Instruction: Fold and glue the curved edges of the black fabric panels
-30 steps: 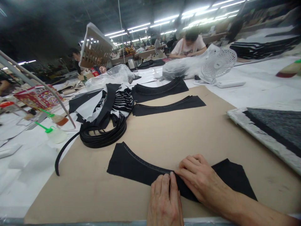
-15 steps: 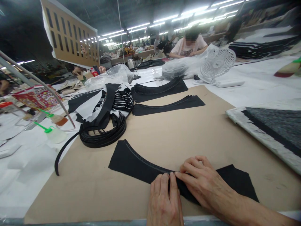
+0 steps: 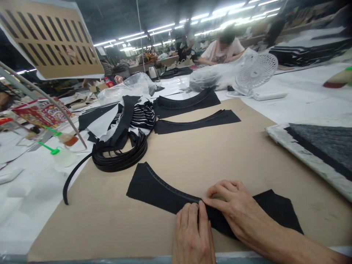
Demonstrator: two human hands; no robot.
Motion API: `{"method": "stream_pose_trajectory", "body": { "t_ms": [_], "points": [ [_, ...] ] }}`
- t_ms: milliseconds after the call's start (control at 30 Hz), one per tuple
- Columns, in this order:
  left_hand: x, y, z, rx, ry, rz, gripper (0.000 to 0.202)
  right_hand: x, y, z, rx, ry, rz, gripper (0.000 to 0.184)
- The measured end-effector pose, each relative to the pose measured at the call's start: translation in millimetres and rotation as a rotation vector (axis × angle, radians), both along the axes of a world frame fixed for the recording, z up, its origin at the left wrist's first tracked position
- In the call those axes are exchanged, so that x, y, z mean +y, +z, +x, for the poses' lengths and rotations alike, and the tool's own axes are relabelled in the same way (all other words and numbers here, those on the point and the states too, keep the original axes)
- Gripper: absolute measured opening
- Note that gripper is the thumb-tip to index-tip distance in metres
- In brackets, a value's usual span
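A curved black fabric piece [image 3: 159, 196] lies flat near the front edge, a narrow strip with small notches along its upper curve. My left hand [image 3: 192, 234] rests on its middle, fingers stretched out side by side, fingertips pressing at the curved edge. Beside it, my right hand [image 3: 239, 209] comes in from the right with bent fingers. Its foremost fingertip touches the edge right by the left index finger, and the hand closes on the fabric there; its thumb is hidden. Two similar black pieces [image 3: 198, 123] [image 3: 189, 104] lie further back.
Brown board [image 3: 220, 154] covers the worktop. At the left sit a coil of black strip [image 3: 121, 161], striped scraps [image 3: 143, 115] and green-tipped bottles [image 3: 62, 156]. A white fan [image 3: 255, 71] stands behind, a grey-topped slab [image 3: 324, 146] at right. Another person [image 3: 222, 51] works across the table.
My right hand has shifted slightly left along the fabric edge, while my left hand stays nearly in place. The hanging slotted card has swung left and appears larger.
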State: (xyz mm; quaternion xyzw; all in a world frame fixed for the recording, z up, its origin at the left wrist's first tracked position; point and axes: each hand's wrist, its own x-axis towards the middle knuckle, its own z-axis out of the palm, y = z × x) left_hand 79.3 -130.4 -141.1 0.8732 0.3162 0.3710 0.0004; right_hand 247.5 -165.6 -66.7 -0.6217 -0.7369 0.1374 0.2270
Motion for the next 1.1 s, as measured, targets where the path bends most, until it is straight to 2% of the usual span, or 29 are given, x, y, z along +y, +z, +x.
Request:
{"method": "stream_pose_trajectory", "body": {
  "t_ms": [233, 467, 567, 733, 833, 1100],
  "points": [
    [-0.9, 5.7, 0.8, 0.011, 0.004, 0.018, 0.037, -1.4, 9.5, 0.7, -0.092, 0.066, -0.022, 0.033],
    [-1.7, 4.2, -0.4, 0.026, 0.012, 0.029, 0.035, -10.1, 5.6, 5.2, -0.162, 0.088, 0.184, 0.039],
    [-1.6, 4.5, -1.1, 0.041, 0.006, 0.019, 0.036, -11.4, 5.4, 8.6, -0.115, 0.037, 0.136, 0.039],
    [-0.3, 8.1, -2.5, 0.050, -0.006, 0.029, 0.037, -8.2, 4.7, 10.9, -0.009, -0.102, -0.031, 0.032],
    [1.3, 12.0, -4.9, 0.098, -0.016, 0.044, 0.040, -4.0, 5.5, 7.7, 0.027, -0.138, -0.119, 0.026],
    [3.2, 16.7, -9.5, 0.174, -0.031, 0.071, 0.044, 9.5, 16.1, 0.6, 0.020, -0.180, -0.203, 0.013]
  ]
}}
